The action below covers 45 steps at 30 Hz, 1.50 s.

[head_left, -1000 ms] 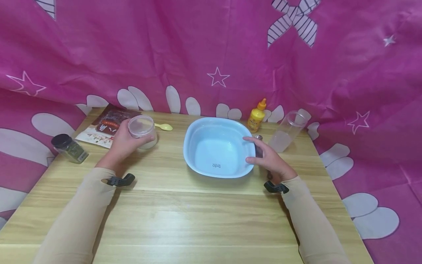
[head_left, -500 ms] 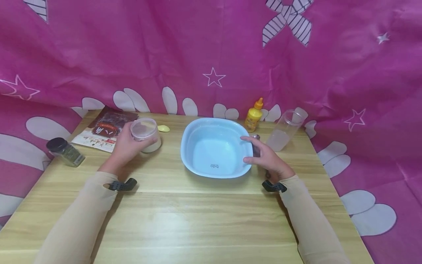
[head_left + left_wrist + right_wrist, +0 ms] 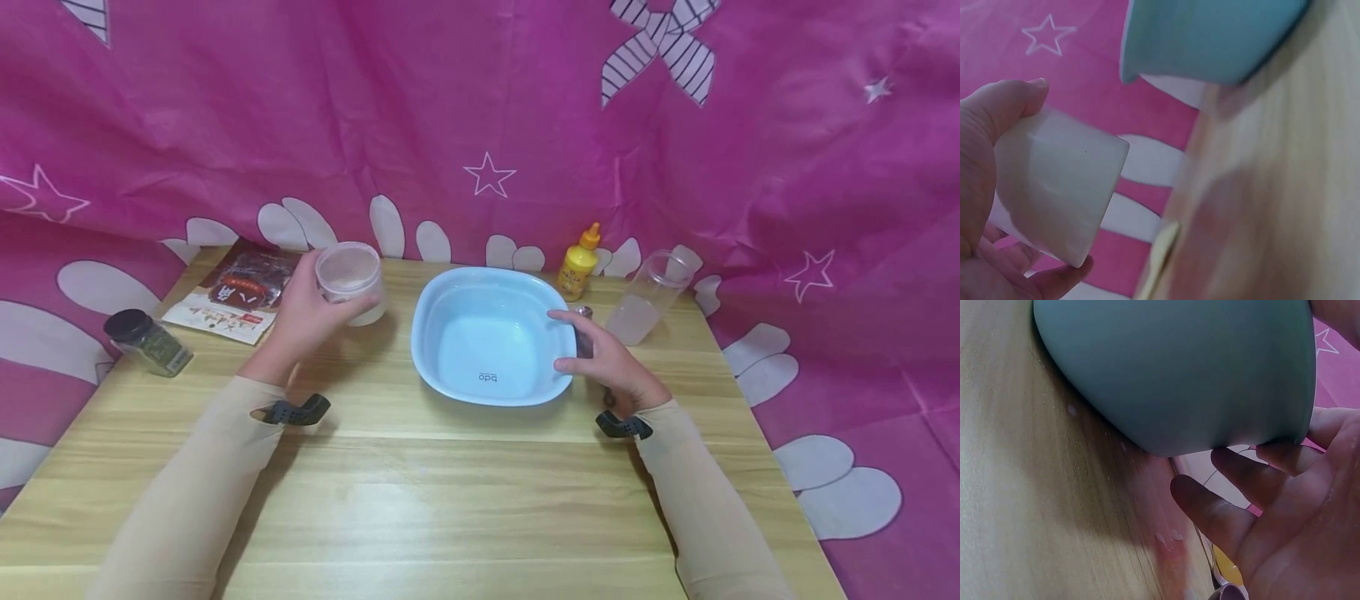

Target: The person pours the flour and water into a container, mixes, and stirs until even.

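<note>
My left hand (image 3: 318, 308) grips a small translucent white cup (image 3: 349, 282) and holds it up off the table, just left of a light blue basin (image 3: 487, 273). In the left wrist view the cup (image 3: 1054, 187) sits between thumb and fingers, with the basin (image 3: 1210, 37) beyond it. My right hand (image 3: 581, 346) holds the basin's right rim, thumb over the edge and fingers (image 3: 1241, 506) against the outer wall (image 3: 1179, 369).
A yellow squeeze bottle (image 3: 579, 265), a tilted clear tall container (image 3: 647, 298) and a small metal-topped item (image 3: 583, 313) stand behind the right hand. A printed packet (image 3: 232, 296) and a black-lidded spice jar (image 3: 146, 342) lie at the left. Pink cloth surrounds the wooden table (image 3: 450, 500).
My left hand has lifted the cup off the table and carried it right, toward the basin; the yellow spoon behind it is now hidden in the head view. The right hand has stayed on the rim.
</note>
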Available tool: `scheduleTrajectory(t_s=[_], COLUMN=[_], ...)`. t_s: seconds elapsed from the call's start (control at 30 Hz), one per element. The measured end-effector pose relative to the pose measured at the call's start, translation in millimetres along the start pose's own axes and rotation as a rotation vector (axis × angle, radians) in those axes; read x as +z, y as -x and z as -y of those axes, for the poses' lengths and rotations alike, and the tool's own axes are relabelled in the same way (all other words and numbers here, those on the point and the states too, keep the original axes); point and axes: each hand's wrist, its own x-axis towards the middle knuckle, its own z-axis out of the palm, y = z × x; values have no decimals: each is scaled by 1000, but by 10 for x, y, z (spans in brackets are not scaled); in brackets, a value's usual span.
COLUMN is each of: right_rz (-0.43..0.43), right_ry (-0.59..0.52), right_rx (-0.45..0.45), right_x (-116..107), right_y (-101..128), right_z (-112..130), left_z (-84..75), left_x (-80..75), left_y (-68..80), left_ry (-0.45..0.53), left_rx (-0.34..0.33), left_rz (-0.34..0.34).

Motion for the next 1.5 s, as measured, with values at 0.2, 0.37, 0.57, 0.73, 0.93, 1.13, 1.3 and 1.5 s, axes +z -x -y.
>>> scheduleTrajectory(t_s=[0.2, 0.37, 0.57, 0.73, 0.93, 1.13, 1.3, 1.5], right_rz=[-4, -5, -11, 6, 3, 5, 3, 3], right_ry=[2, -21, -16, -3, -3, -3, 1, 5], right_rx=[0, 2, 22, -1, -3, -4, -1, -9], right_x=[6, 3, -16, -29, -33, -33, -36, -36], right_y=[17, 10, 4, -14, -20, -26, -25, -21], right_z=[-4, -22, -34, -44, -48, -52, -41, -27], left_z=[-216, -379, -508, -589, -663, -695, -704, -732], left_x=[88, 178, 334, 480, 629, 724, 789, 847], left_y=[-41, -86, -110, -78, -65, -70, -69, -76], left_ry=[17, 51, 86, 35, -54, -132, -220, -372], left_rx=[67, 130, 186, 254, 344, 449, 512, 599], left_rz=[-13, -12, 46, 93, 133, 143, 173, 229])
